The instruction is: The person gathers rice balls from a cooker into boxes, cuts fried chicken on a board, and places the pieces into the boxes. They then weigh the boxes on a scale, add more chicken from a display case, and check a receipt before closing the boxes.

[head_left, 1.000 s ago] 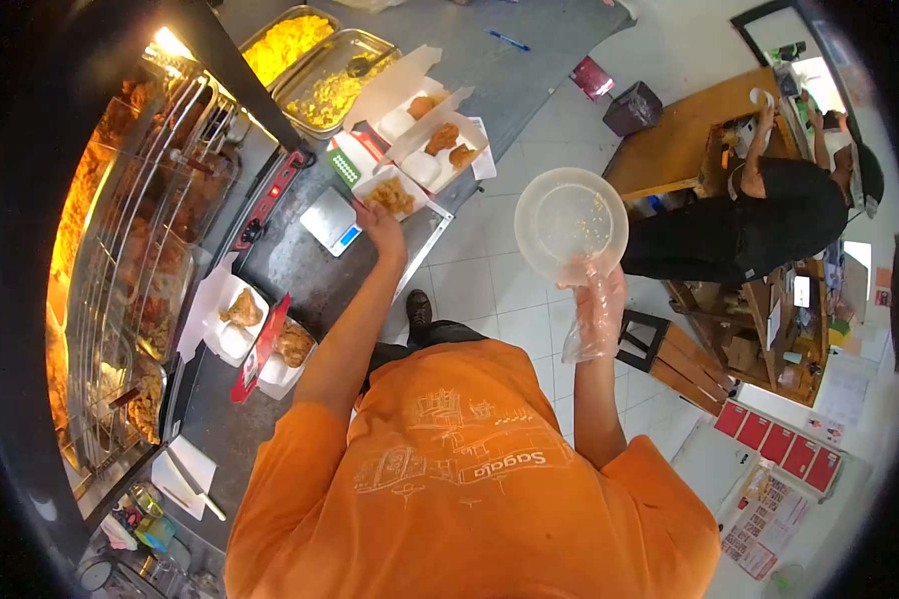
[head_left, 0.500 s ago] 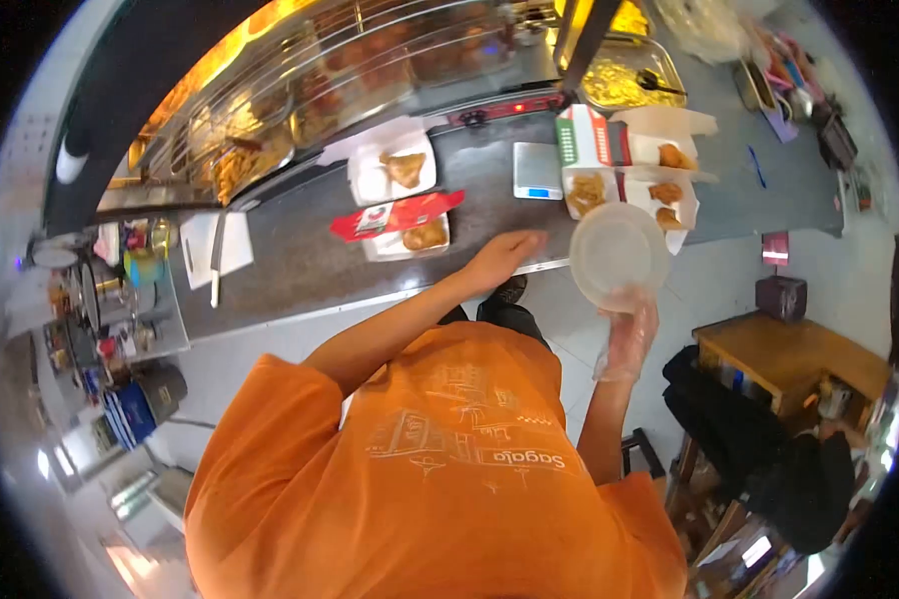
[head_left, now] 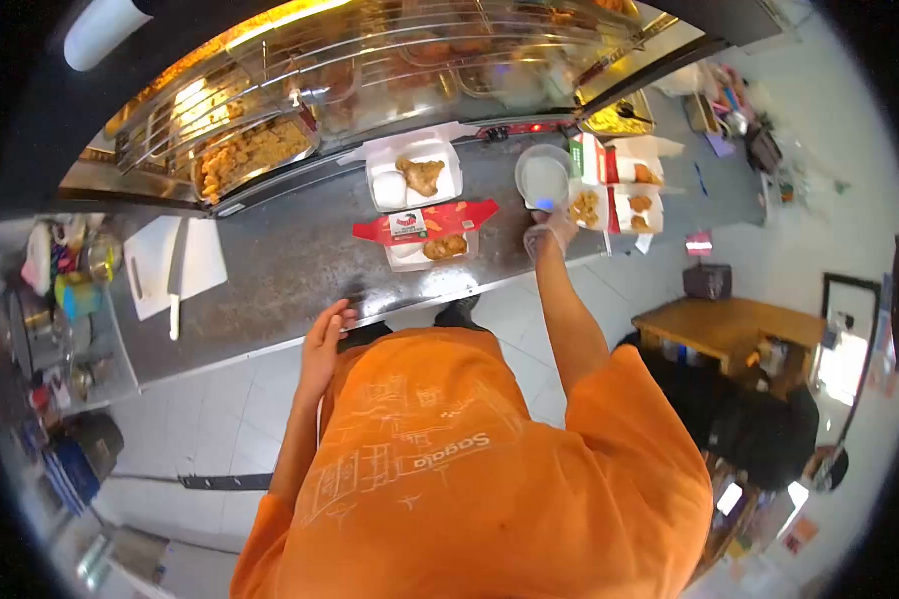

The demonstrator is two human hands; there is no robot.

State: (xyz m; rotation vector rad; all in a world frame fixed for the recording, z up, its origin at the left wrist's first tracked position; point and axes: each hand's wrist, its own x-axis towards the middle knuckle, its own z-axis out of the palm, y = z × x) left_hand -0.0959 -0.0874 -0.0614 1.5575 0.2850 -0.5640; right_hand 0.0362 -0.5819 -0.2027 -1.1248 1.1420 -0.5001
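Observation:
In a clear plastic glove, my right hand [head_left: 553, 232] holds a round translucent plastic bowl [head_left: 544, 175] by its near rim. The bowl is over the digital scale, mostly hiding it; a blue glow shows at its near edge. My left hand [head_left: 325, 339] is at the counter's front edge, bare, holding nothing, its fingers loosely apart. Left of the bowl lies an open white box [head_left: 448, 187] with a piece of fried chicken [head_left: 420, 177] and a white ball of rice. In front of it, a second box [head_left: 406, 259] with a red sleeve [head_left: 428, 222] contains fried chicken [head_left: 446, 246].
More open boxes [head_left: 621, 222] with fried pieces stand right of the bowl. A knife [head_left: 176, 275] lies on a white cutting board [head_left: 200, 262] at left. The heated display case [head_left: 370, 75] runs along the back. A person in black [head_left: 759, 419] is at lower right.
My right hand has brought the bowl from in front of the counter to over the scale. My left hand has drawn back to the left, away from the counter's middle. The view has shifted.

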